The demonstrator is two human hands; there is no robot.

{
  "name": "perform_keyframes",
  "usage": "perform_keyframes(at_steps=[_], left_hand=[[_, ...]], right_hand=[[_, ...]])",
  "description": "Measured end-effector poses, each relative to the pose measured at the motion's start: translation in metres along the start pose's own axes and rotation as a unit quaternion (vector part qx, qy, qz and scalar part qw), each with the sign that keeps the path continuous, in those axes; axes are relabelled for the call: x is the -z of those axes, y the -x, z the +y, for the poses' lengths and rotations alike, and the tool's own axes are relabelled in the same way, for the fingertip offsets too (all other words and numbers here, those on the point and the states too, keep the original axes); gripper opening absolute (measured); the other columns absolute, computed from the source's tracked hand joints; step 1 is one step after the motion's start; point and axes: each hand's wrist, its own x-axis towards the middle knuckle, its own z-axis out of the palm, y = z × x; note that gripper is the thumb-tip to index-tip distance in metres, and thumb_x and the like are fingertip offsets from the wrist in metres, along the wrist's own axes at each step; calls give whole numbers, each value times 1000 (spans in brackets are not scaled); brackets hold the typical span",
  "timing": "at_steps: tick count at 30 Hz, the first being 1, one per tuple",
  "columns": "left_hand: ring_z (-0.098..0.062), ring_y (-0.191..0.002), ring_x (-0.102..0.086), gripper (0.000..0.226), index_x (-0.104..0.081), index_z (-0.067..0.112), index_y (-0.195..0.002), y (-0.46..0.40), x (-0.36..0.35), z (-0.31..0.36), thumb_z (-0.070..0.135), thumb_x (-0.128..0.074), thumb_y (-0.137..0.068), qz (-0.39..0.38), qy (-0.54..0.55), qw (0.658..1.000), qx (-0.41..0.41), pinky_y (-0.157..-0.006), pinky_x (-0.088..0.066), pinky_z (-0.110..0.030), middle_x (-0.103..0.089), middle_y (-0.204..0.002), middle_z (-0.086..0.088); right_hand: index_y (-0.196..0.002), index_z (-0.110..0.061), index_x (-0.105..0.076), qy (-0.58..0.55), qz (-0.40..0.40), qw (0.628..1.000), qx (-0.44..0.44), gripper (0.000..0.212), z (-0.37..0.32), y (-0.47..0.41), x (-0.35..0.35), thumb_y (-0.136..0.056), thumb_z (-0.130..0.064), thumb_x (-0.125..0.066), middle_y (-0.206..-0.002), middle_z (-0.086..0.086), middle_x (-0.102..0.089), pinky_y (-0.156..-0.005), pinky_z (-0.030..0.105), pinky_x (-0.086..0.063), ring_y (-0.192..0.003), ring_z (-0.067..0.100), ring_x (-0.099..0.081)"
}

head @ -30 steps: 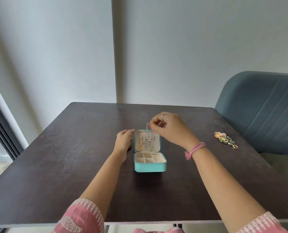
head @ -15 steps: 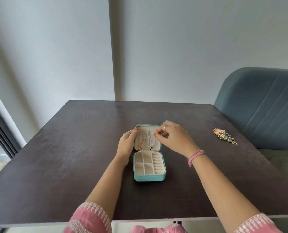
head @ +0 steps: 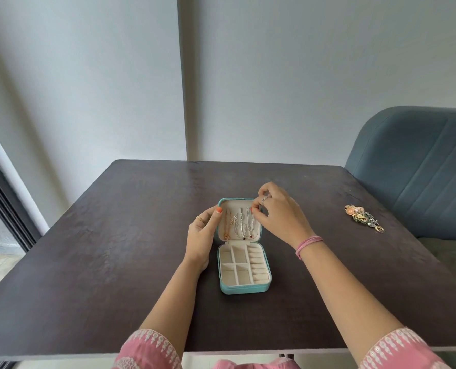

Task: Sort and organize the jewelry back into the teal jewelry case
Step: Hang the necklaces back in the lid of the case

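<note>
Fingers (head: pixel 256 212) of right hand (head: pixel 280 217) are pinching the silver chain's (head: pixel 250 222) top end at the lid hooks; left hand (head: pixel 204 233) is gripping the teal jewelry case (head: pixel 244 287) lid edge on the desk (head: pixel 115 235). Chain looks light, limp, tangle-prone; better gripped near the clasp. Earring pile (head: pixel 364 218) is waiting well apart.

Teal jewelry case (head: pixel 244 288) with cream lining; dark brown table (head: pixel 115 235).

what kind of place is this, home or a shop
Most likely a home, a sitting or dining corner: a plain dark wooden table, a blue upholstered chair beside it, bare pale walls, and no counter or display.
</note>
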Motion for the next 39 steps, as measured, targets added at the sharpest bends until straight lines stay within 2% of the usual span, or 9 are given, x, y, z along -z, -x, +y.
perform_keyframes(at_steps=[6, 12, 17, 20, 22, 25, 27, 30, 39], left_hand=[[-28, -112, -62, 30, -67, 11, -115, -1, 2, -2, 27, -60, -90, -10, 7, 1000, 2, -98, -48, -46, -69, -113, -10], [-23, -114, -61, 35, -68, 12, -115, 0, 1, -1, 29, -62, -86, -12, 10, 1000, -5, -102, -46, -42, -69, -114, -8], [-22, -111, -62, 33, -69, 12, -114, 0, 1, 0, 28, -62, -86, -18, 15, 1000, -6, -100, -47, -41, -70, -114, -8], [-20, -111, -62, 34, -69, 12, -114, 0, 0, 0, 28, -62, -85, -19, 18, 1000, -5, -101, -47, -42, -70, -114, -8], [-21, -113, -61, 35, -68, 12, -115, 0, 1, 0, 29, -62, -85, -21, 19, 1000, -5, -102, -46, -43, -69, -115, -9], [-25, -117, -59, 36, -69, 12, -115, -1, 1, -1, 31, -64, -84, -23, 20, 1000, -4, -105, -43, -45, -68, -117, -9], [-25, -118, -59, 37, -68, 12, -116, -1, 2, -1, 30, -64, -84, -22, 18, 1000, -3, -105, -43, -46, -68, -117, -9], [-25, -117, -59, 36, -68, 12, -116, -1, 2, -1, 30, -63, -84, -24, 16, 1000, -2, -104, -44, -45, -68, -116, -9], [-22, -115, -60, 31, -68, 11, -115, -1, 1, 1, 24, -61, -88, -20, 19, 1000, 0, -100, -48, -37, -69, -114, -8]], right_hand=[[-90, -6, -70, -12, 24, 1000, 7, 24, -2, 1, -8, -96, -22, -53, -115, 0, -54, -74, 36, -55, -78, 24, -64], [-92, -7, -75, -73, 68, 995, -21, 18, 1, 2, -17, -92, -18, -61, -101, 0, -63, -74, 35, -55, -76, 23, -65], [-80, -12, -67, -143, 89, 983, -66, 11, 0, 1, -16, -86, -20, -69, -91, -4, -62, -75, 29, -51, -71, 10, -61], [-83, -17, -55, -203, 81, 966, -136, 21, 2, 0, -15, -81, -24, -75, -71, -2, -68, -71, 25, -49, -61, 5, -63], [-85, -17, -54, -246, 80, 951, -168, 26, 2, 0, -14, -78, -26, -77, -64, -1, -69, -67, 21, -48, -62, 7, -65], [-86, -18, -54, -298, 76, 930, -203, 29, 2, -3, -13, -75, -26, -80, -82, -3, -69, -63, 18, -49, -69, 9, -67], [-83, -23, -52, -327, 70, 917, -220, 31, 2, -5, -15, -74, -26, -81, -90, -5, -68, -70, 27, -53, -79, 13, -67], [-83, -23, -51, -341, 54, 910, -230, 33, 3, -7, -14, -72, -27, -82, -89, -5, -70, -75, 34, -55, -85, 15, -67], [-90, -17, -54, -346, 38, 910, -226, 34, 1, -11, -6, -72, -25, -82, -87, -5, -70, -68, 21, -46, -82, 9, -63]])
